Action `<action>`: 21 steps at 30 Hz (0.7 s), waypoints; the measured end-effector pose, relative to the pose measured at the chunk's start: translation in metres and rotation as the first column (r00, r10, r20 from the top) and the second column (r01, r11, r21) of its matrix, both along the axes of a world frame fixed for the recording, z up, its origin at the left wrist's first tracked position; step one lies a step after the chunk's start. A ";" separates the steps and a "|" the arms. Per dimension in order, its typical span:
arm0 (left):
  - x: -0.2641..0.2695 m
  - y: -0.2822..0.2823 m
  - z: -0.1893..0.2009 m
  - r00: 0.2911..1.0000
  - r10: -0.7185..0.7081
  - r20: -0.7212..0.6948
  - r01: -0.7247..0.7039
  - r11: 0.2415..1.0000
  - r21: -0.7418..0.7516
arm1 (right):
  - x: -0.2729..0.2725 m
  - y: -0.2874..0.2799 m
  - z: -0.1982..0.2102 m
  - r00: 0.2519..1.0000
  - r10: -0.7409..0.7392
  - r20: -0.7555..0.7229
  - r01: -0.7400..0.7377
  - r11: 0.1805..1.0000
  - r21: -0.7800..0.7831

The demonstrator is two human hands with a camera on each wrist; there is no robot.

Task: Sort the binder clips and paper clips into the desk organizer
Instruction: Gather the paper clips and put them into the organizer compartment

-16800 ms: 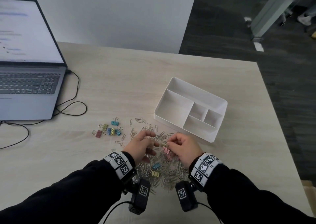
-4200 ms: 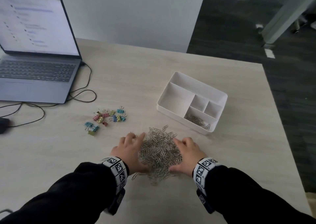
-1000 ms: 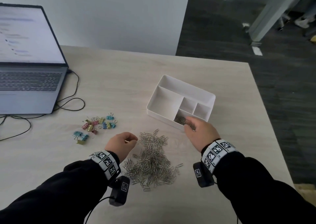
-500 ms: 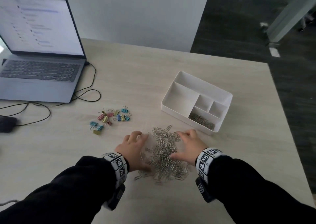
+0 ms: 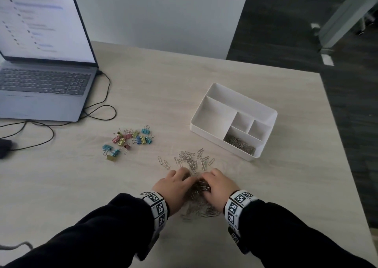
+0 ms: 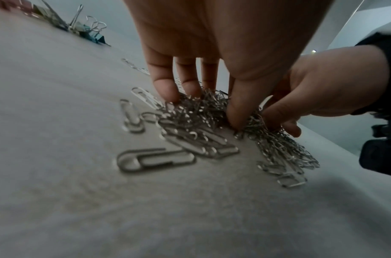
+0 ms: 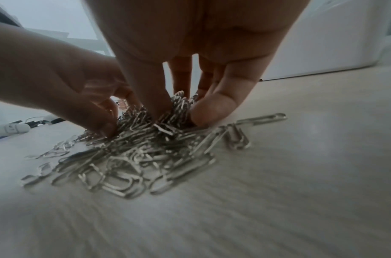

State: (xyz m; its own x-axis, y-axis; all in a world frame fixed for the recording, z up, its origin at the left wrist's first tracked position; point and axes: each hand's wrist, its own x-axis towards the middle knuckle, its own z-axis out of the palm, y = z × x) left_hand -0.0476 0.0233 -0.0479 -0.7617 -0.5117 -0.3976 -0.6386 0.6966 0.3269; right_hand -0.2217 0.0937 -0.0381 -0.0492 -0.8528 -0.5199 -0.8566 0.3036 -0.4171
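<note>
A heap of silver paper clips (image 5: 199, 188) lies on the table near me, and both hands dig into it. My left hand (image 5: 173, 183) curls its fingers and thumb round a clump of paper clips (image 6: 196, 111). My right hand (image 5: 219, 183) grips the same clump (image 7: 167, 118) from the other side. More loose paper clips (image 5: 190, 160) lie just beyond the hands. Coloured binder clips (image 5: 131, 140) sit in a small group to the left. The white desk organizer (image 5: 206, 128) stands at the right, with paper clips (image 5: 240, 144) in its near compartment.
An open laptop (image 5: 43, 69) stands at the far left with black cables (image 5: 98, 112) looping beside it. A dark object (image 5: 4, 148) lies at the left edge. The table's right edge (image 5: 337, 137) drops to dark floor.
Both hands have closed in from the sides of the heap and now grip a clump between them. Half a second ago their fingers lay flat beside the pile.
</note>
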 end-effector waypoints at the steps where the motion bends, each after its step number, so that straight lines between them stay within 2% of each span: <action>1: -0.001 -0.002 -0.001 1.000 0.012 -0.001 -0.012 1.000 0.020 | -0.001 0.000 0.000 1.000 -0.016 0.012 0.016 1.000 -0.001; 8: -0.014 -0.026 0.009 0.972 0.219 -0.090 -0.195 0.955 0.225 | -0.015 0.004 -0.001 0.964 -0.219 0.152 0.221 0.975 0.003; 12: -0.014 -0.034 0.020 0.893 0.432 -0.124 -0.366 0.859 0.357 | -0.028 0.009 0.001 0.903 -0.360 0.234 0.357 0.933 0.055; 17: -0.020 -0.041 0.031 0.814 0.576 -0.081 -0.465 0.728 0.503 | -0.049 0.018 0.006 0.764 -0.544 0.347 0.540 0.833 0.118; 21: -0.039 -0.047 0.038 0.777 0.622 -0.093 -0.471 0.673 0.570 | -0.066 0.018 0.015 0.637 -0.622 0.454 0.643 0.754 0.131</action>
